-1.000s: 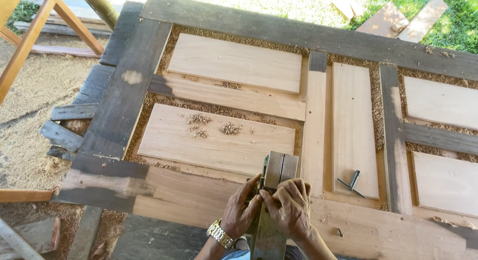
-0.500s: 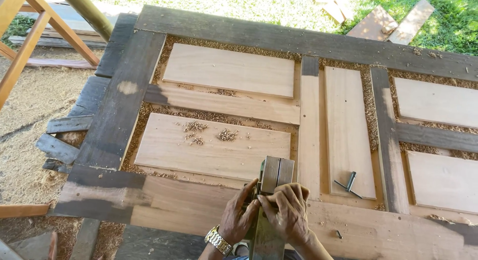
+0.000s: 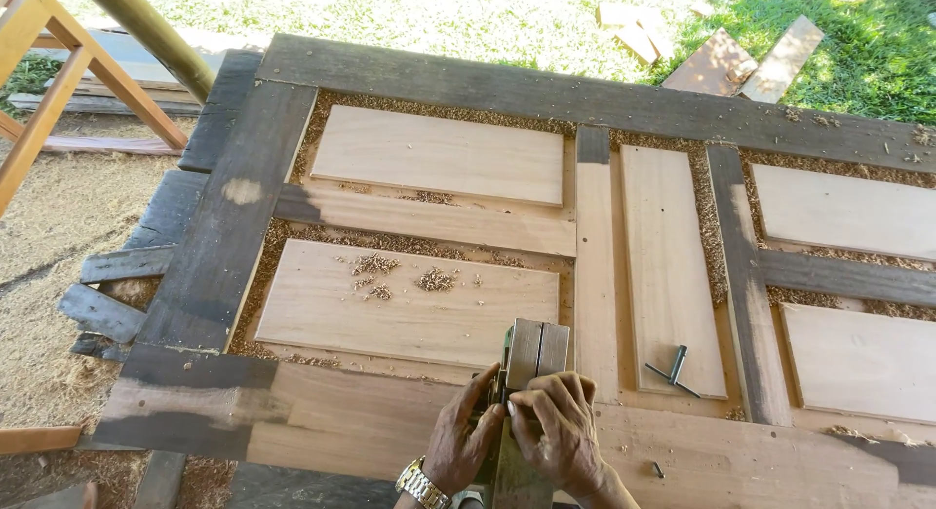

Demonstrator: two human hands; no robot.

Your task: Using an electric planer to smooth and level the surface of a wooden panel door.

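A large panelled wooden door point(image 3: 429, 216) lies flat, part dark weathered wood, part freshly planed pale wood. Both my hands sit on a hand plane point(image 3: 531, 358) resting on the door's near rail. My left hand point(image 3: 463, 441), with a metal wristwatch point(image 3: 421, 486), grips the plane's left side. My right hand point(image 3: 556, 431) presses over the top of its body. The plane's grey front end points away from me towards the pale panel point(image 3: 409, 304).
Wood shavings point(image 3: 400, 275) lie on the panel and fill the grooves. A small dark metal tool point(image 3: 673, 368) lies on the upright panel to the right. Loose dark boards point(image 3: 117, 294) at left, a wooden frame point(image 3: 58, 90) at top left, offcuts point(image 3: 741, 56) on grass.
The view has shifted slightly; my hands and the plane stay at the near rail, with the fingers regripping a little on the plane's body.
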